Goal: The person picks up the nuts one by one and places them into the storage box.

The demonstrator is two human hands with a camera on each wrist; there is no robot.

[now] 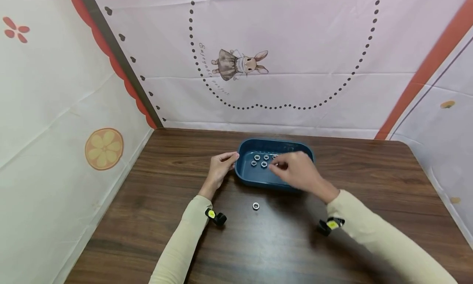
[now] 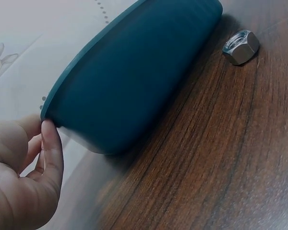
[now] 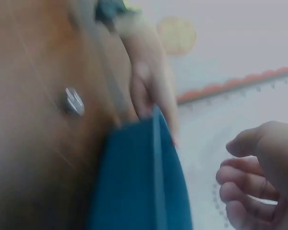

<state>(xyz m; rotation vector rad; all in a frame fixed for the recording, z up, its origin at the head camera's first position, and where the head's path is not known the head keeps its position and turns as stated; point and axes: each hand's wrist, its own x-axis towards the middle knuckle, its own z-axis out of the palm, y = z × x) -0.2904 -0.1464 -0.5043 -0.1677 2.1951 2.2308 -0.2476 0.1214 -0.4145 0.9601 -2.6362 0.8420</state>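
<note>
A deep blue oblong tray [image 1: 258, 184] stands toward the back of the table. Its left end is pinched at the rim between the thumb and fingers of my left hand [image 1: 219, 169]. My right hand [image 1: 300, 172] hovers over the tray's right part, fingers loosely curled. In the right wrist view a gap shows between thumb and fingertips, and no object is seen in them. Several metal hex nuts [image 1: 264, 164] lie on the tray floor, some partly hidden behind the right hand. One more hex nut [image 1: 256, 206] lies on the table in front of the tray.
The dark wood-grain table [image 1: 155, 218] reaches a printed cloth wall [image 1: 306, 66] close behind the tray. Cloth also hangs on the left and right sides. Each wrist carries a small black camera on a band over a pale sleeve [image 1: 184, 234].
</note>
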